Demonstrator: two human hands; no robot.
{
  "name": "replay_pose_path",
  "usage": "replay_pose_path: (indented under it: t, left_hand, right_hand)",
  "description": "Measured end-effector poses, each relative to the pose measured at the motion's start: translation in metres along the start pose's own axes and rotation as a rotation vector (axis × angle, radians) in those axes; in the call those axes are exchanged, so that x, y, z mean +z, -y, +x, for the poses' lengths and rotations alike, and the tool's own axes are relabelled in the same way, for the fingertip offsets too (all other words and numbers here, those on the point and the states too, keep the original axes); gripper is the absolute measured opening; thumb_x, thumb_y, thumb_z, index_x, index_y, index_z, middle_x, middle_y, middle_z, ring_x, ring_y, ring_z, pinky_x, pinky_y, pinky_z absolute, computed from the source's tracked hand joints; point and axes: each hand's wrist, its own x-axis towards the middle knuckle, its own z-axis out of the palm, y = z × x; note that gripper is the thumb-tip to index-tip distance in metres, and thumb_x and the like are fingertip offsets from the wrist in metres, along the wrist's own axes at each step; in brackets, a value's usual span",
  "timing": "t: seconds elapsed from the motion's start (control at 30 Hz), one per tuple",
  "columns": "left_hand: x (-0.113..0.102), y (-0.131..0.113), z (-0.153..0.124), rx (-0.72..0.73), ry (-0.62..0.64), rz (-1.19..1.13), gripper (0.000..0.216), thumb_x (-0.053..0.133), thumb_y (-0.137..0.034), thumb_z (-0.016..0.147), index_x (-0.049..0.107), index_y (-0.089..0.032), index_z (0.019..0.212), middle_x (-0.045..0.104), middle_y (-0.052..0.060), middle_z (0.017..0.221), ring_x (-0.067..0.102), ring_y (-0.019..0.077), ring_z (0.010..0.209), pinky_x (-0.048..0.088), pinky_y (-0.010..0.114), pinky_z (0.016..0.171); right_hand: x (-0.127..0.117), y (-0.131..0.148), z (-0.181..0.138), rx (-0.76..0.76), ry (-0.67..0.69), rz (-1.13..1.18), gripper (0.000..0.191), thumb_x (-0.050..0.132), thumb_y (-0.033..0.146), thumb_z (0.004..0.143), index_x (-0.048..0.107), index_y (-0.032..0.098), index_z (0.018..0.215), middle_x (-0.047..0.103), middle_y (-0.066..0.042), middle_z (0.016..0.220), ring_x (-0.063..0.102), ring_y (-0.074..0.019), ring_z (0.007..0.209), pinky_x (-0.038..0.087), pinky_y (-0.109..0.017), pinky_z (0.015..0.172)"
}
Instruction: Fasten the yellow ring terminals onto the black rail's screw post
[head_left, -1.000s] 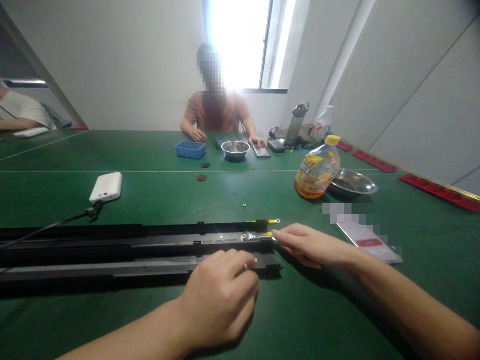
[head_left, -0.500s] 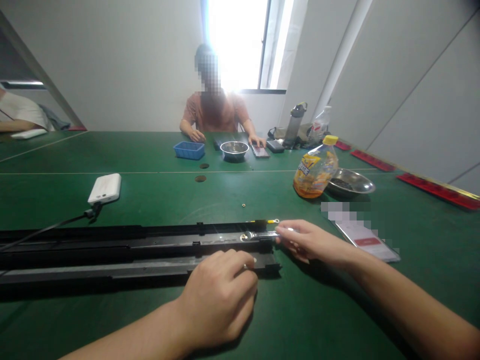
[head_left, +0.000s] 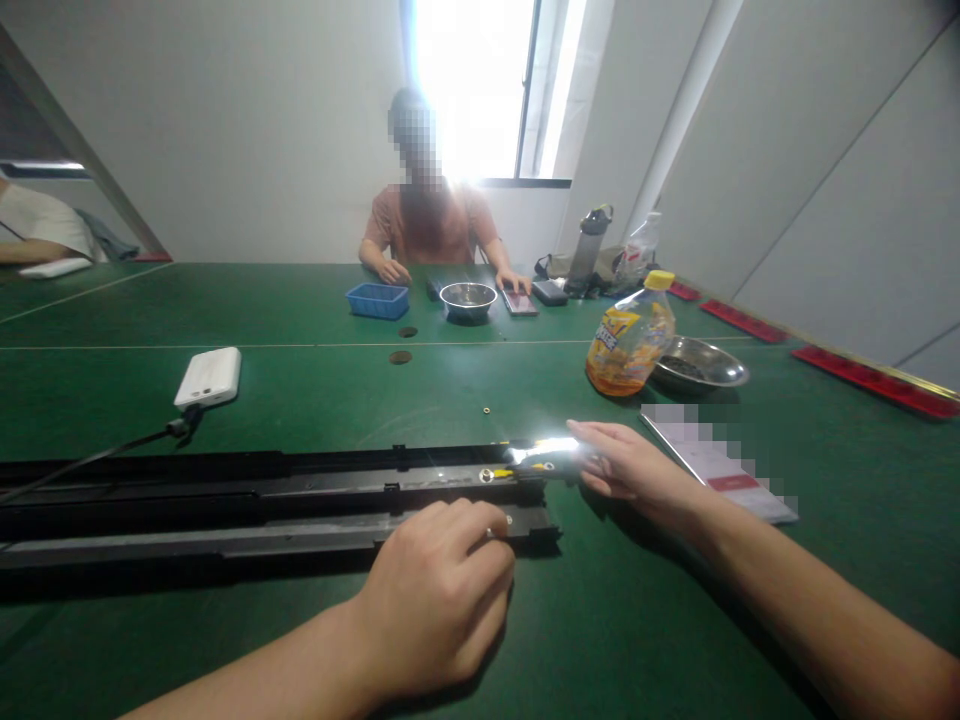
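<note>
- Right hand [head_left: 626, 466], right of centre: the fingers pinch a shiny tool [head_left: 549, 447].
- Left hand [head_left: 444, 592], lower centre: curled fingers at black rail [head_left: 292, 545]; whether pinching, I cannot tell.

Green tabletop [head_left: 337, 395] carries black rails [head_left: 300, 540], white box [head_left: 208, 376], blue tray [head_left: 376, 307], two steel bowls [head_left: 469, 312], yellow-capped bottle [head_left: 627, 345]; small ring [head_left: 486, 410] lies beyond rails.
</note>
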Motion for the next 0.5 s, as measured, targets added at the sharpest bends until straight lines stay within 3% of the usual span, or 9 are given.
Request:
replay_pose_path:
  t: [0.23, 0.5]
  left_hand:
    - [0.001, 0.000, 0.000, -0.004, -0.006, 0.003, 0.012, 0.060, -0.017, 0.094, 0.068, -0.019, 0.102, 0.069, 0.009, 0.112, 0.065, 0.0242, 0.092, 0.056, 0.040, 0.077]
    - [0.000, -0.001, 0.000, -0.004, -0.002, 0.001, 0.012, 0.059, -0.017, 0.096, 0.068, -0.019, 0.103, 0.069, 0.009, 0.112, 0.064, 0.0240, 0.091, 0.056, 0.040, 0.076]
  right_hand:
    - [0.017, 0.003, 0.006, 0.000, -0.059, -0.087, 0.055, 0.069, 0.073, 0.089, 0.055, 0.021, 0.079, 0.041, 0.008, 0.058, 0.038, -0.0084, 0.046, 0.020, -0.022, 0.045]
    - [0.023, 0.007, 0.007, -0.058, 0.011, -0.199, 0.059, 0.066, 0.077, 0.090, 0.054, 0.020, 0.078, 0.046, 0.007, 0.062, 0.039, -0.0085, 0.047, 0.027, -0.024, 0.046]
